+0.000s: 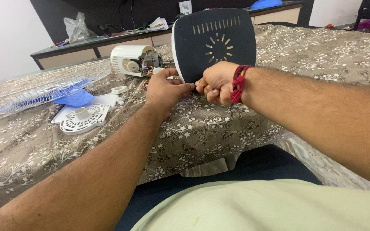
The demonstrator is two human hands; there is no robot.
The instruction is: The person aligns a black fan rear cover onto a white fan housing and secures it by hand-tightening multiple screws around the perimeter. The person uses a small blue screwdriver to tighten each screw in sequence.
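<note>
My right hand (216,83) covers the lower edge of the dark fan base (214,42), so whatever my curled fingers (210,92) pinch there is hidden. The wire grille (39,85) runs off the left edge. Clutter on the bench (86,42) at upper left is too small to tell.

A brown bedspread with a white floral print (219,128) covers the bed. On its left part lies a round wire fan guard (39,83), and blue fan blades (71,98) show beneath its near edge. Just beside the blades sits a white round slotted plastic cover (84,117), and a small white ring-shaped cap (119,90) lies near it. Farther back rests a white fan motor housing (129,60) with its windings and coloured wires exposed at one end. Behind the bed runs a dark-topped counter (65,47) along the wall, carrying a crumpled clear plastic bag (78,26), some papers (153,25) and a blue object (265,4) at the far right.
</note>
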